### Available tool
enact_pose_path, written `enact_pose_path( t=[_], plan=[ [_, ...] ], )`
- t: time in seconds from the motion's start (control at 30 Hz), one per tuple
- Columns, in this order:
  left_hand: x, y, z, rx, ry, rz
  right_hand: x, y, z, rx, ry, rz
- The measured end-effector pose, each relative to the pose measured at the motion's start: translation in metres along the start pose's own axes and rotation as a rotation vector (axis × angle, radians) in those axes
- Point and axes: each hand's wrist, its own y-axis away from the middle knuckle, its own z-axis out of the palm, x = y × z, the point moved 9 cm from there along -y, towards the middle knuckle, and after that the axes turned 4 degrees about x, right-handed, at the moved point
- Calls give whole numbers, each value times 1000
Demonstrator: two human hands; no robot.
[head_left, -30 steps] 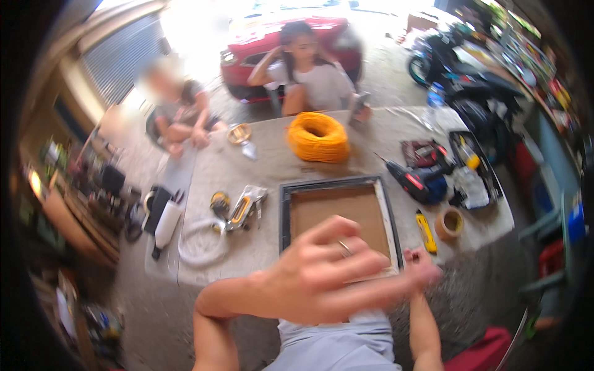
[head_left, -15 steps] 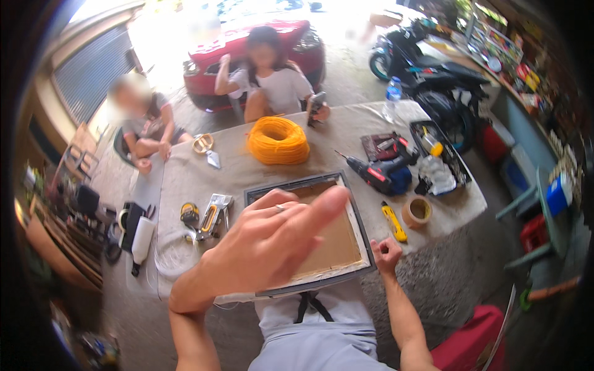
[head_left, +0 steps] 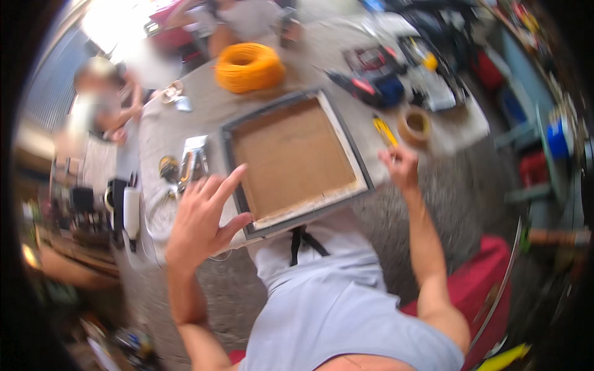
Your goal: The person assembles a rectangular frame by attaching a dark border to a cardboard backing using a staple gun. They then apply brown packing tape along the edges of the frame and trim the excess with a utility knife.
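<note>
A square frame with a dark rim, pale inner border and brown backing board lies at the table's near edge, in front of my body. My left hand is open beside its left side, fingers spread, with thumb and fingertips close to the rim; blur hides whether they touch. Off the right side of the frame, my right hand is closed, thumb and fingers pinched together. Something small may be between them, but I cannot make it out. A yellow utility knife lies just beyond that hand, beside a roll of brown tape.
On the cloth-covered table are an orange coil of cord, a cordless drill, a staple gun and a tape measure. A white bottle stands at the left. Two people sit beyond the table. A red chair is at my right.
My left hand has dropped from above the frame to its left side, fingers spreading. My right hand now sits nearer the utility knife. The whole view has tilted down.
</note>
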Motion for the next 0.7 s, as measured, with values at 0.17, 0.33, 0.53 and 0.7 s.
enact_pose_path(
  t=[0.17, 0.33, 0.53, 0.7],
  plan=[
    [-54, 72, 132, -75, 124, -375, 9, -47, -74, 127, 267, -73],
    [-61, 86, 181, 83, 201, -557, 39, -52, -67, -29, 635, -133],
    [-74, 94, 182, 241, 321, -609, 68, -57, -37, -266, 713, -24],
    [-76, 91, 169, 231, 314, -591, 79, -61, -36, -283, 679, 34]
  ],
)
